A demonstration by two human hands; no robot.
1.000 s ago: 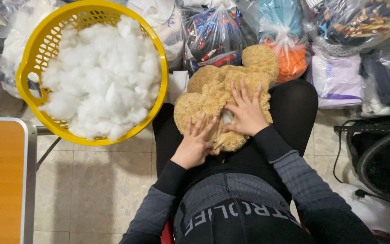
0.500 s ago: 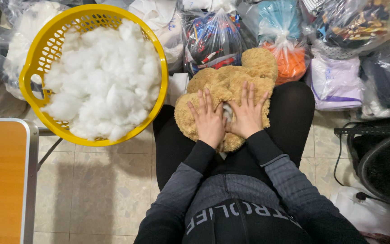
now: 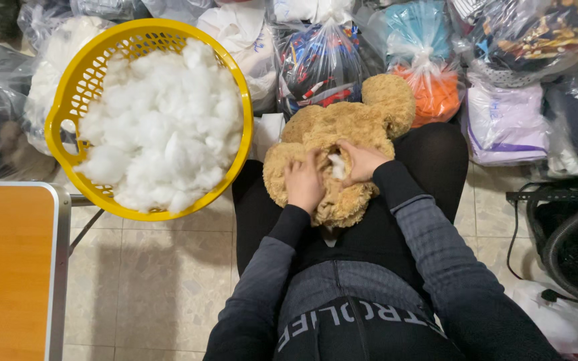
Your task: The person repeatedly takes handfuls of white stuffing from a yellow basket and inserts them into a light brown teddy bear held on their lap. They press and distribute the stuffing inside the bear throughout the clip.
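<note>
Tan teddy bear [image 3: 342,144] lies under both hands.

Yellow basket [image 3: 58,127] heaped with white stuffing [image 3: 162,124], orange surface [image 3: 8,267] below-left of it, tied clear plastic bags [image 3: 423,60] of coloured cloth to its right, tiled floor [image 3: 155,274] beneath.

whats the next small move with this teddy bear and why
Probably push the white stuffing deeper with the right hand while the left hand pinches the opening: a tuft pokes out of the teddy bear between both hands.
</note>
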